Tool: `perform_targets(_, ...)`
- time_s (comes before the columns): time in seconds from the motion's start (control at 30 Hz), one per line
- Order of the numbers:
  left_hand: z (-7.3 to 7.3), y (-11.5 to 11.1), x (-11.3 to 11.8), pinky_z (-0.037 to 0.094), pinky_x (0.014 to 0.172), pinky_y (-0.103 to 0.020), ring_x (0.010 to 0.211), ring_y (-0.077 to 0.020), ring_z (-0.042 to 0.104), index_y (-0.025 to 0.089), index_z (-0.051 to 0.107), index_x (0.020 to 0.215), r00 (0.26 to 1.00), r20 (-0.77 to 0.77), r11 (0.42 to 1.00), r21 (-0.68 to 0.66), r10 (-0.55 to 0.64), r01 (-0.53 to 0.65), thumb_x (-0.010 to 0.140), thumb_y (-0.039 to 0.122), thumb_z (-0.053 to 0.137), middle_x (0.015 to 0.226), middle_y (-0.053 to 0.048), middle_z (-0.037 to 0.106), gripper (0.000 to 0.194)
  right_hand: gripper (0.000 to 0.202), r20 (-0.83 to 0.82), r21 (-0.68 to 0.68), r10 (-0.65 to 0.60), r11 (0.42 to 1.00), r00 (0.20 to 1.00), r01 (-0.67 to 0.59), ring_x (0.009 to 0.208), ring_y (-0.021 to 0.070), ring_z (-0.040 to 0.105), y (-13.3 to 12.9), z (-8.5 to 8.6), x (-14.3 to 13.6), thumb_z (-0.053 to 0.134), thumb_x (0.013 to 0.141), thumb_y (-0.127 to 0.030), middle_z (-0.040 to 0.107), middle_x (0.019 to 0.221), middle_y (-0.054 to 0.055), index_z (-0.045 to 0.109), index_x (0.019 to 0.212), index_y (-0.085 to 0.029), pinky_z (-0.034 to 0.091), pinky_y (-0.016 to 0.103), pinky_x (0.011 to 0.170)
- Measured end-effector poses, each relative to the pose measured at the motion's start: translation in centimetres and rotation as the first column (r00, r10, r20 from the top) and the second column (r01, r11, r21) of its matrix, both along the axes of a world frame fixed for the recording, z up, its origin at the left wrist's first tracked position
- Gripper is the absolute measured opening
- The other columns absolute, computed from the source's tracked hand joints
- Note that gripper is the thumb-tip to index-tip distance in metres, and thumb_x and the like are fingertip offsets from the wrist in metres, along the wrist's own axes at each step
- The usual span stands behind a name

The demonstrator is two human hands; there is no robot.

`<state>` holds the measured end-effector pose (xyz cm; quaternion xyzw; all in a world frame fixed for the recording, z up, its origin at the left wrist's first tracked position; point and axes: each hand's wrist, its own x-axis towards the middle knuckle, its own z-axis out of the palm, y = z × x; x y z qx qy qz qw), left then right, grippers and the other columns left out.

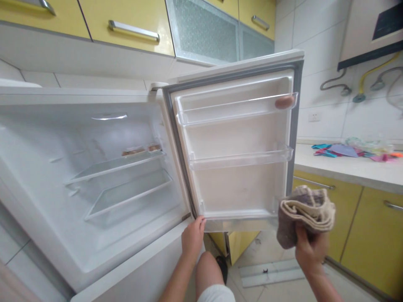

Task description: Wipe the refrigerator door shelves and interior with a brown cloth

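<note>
My right hand (311, 249) grips a folded brown and beige cloth (307, 214) from below, thumb on its near side. It is held just off the lower outer corner of the open refrigerator door (236, 136). At that door's lower inner corner, near the hinge, my left hand (193, 235) has its fingers curled against the bottom edge. Inside the refrigerator (103, 247), small packs of brown food (134, 151) lie on the upper glass shelf (116, 167). A lower glass shelf (129, 195) is below it. One brown egg-like item (284, 102) rests in the door's top clear rack (233, 110).
Yellow cabinets (126, 16) hang above the refrigerator. To the right, a white counter (343, 167) carries colourful cloths (343, 150) and clear plastic. A water heater (368, 33) with hoses is on the tiled wall. A pale panel (283, 272) lies on the floor.
</note>
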<state>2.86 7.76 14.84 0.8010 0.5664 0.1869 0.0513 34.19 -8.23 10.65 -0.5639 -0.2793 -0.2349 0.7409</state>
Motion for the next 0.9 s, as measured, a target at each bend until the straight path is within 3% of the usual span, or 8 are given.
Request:
perform_targets(0.07, 0.1, 0.1, -0.1, 0.043, 0.072, -0.029, 0.097, -0.0225, 0.073, 0.030, 0.066, 0.122, 1.000, 0.011, 1.000, -0.006, -0.013, 0.013, 0.102, 0.041, 0.036, 0.107, -0.006, 0.079, 0.037, 0.046, 0.169, -0.132, 0.044, 0.991, 0.985, -0.021, 0.107, 0.0363, 0.065, 1.8, -2.1, -2.0, 0.062, 0.084, -0.044, 0.070, 0.115, 0.018, 0.063, 0.119, -0.013, 0.051, 0.057, 0.093)
perform_targets(0.13, 0.2, 0.2, -0.2, 0.043, 0.072, -0.028, 0.097, -0.0215, 0.073, 0.030, 0.066, 0.120, 0.999, 0.018, 0.999, -0.010, -0.032, 0.032, 0.101, 0.040, 0.037, 0.105, -0.004, 0.079, 0.036, 0.044, 0.406, -0.286, 0.130, 0.958, 0.905, -0.009, 0.113, 0.0346, 0.062, 4.2, -3.0, -4.6, 0.058, 0.087, -0.039, 0.070, 0.119, 0.017, 0.061, 0.124, -0.016, 0.048, 0.057, 0.099)
perform_targets(0.23, 0.5, 0.3, -0.4, 0.042, 0.072, -0.027, 0.097, -0.0205, 0.073, 0.030, 0.067, 0.118, 0.999, 0.017, 0.999, -0.016, -0.051, 0.051, 0.101, 0.040, 0.038, 0.103, -0.003, 0.079, 0.035, 0.050, 0.602, -0.497, 0.288, 0.865, 0.745, 0.068, 0.130, 0.0301, 0.054, 7.5, -2.5, -9.4, 0.058, 0.086, -0.029, 0.066, 0.135, 0.011, 0.057, 0.135, -0.021, 0.025, 0.056, 0.120)
perform_targets(0.33, 0.9, 0.5, -0.4, 0.043, 0.074, -0.027, 0.099, -0.0203, 0.073, 0.029, 0.066, 0.121, 0.998, -0.004, 0.998, -0.023, -0.055, 0.055, 0.099, 0.031, 0.040, 0.107, -0.005, 0.079, 0.034, 0.058, 0.683, -0.552, 0.385, 0.829, 0.621, 0.093, 0.135, 0.0266, 0.049, 9.8, -1.5, -13.4, 0.060, 0.088, -0.036, 0.062, 0.143, 0.008, 0.052, 0.143, -0.022, 0.009, 0.049, 0.126)
perform_targets(0.4, 1.2, 0.5, -0.4, 0.043, 0.075, -0.027, 0.100, -0.0210, 0.072, 0.028, 0.066, 0.122, 0.998, -0.026, 0.998, -0.025, -0.056, 0.055, 0.097, 0.025, 0.041, 0.107, -0.006, 0.079, 0.035, 0.058, 0.718, -0.554, 0.403, 0.825, 0.567, 0.115, 0.135, 0.0255, 0.048, 10.7, -1.3, -14.5, 0.059, 0.089, -0.039, 0.061, 0.144, 0.007, 0.051, 0.145, -0.023, 0.005, 0.047, 0.127)
perform_targets(0.53, 1.4, 0.5, -0.4, 0.042, 0.070, -0.030, 0.095, -0.0249, 0.073, 0.028, 0.067, 0.117, 0.996, -0.057, 0.998, -0.021, -0.061, 0.060, 0.099, 0.035, 0.038, 0.101, -0.008, 0.079, 0.035, 0.056, 0.726, -0.530, 0.346, 0.832, 0.595, 0.163, 0.135, 0.0250, 0.048, 10.1, -2.5, -12.1, 0.059, 0.090, -0.037, 0.062, 0.144, 0.007, 0.052, 0.144, -0.024, 0.006, 0.046, 0.127)
perform_targets(0.77, 1.2, 0.6, -0.4, 0.042, 0.070, -0.029, 0.095, -0.0229, 0.073, 0.029, 0.068, 0.116, 0.997, -0.008, 0.997, -0.026, -0.076, 0.076, 0.100, 0.038, 0.037, 0.102, -0.007, 0.079, 0.036, 0.055, 0.625, -0.445, 0.039, 0.838, 0.779, 0.315, 0.143, 0.0303, 0.042, 4.7, -5.3, -1.1, 0.049, 0.091, -0.028, 0.058, 0.145, 0.013, 0.047, 0.145, -0.020, 0.019, 0.056, 0.123)
perform_targets(0.9, 1.0, 0.7, -0.3, 0.044, 0.076, -0.028, 0.098, -0.0219, 0.072, 0.027, 0.067, 0.118, 0.995, 0.052, 0.996, -0.035, -0.081, 0.083, 0.100, 0.036, 0.035, 0.107, -0.007, 0.078, 0.037, 0.057, 0.364, -0.364, -0.051, 0.911, 0.930, 0.192, 0.144, 0.0363, 0.038, 4.7, -5.6, 1.5, 0.049, 0.089, -0.037, 0.049, 0.149, 0.019, 0.046, 0.143, -0.016, 0.028, 0.060, 0.118)
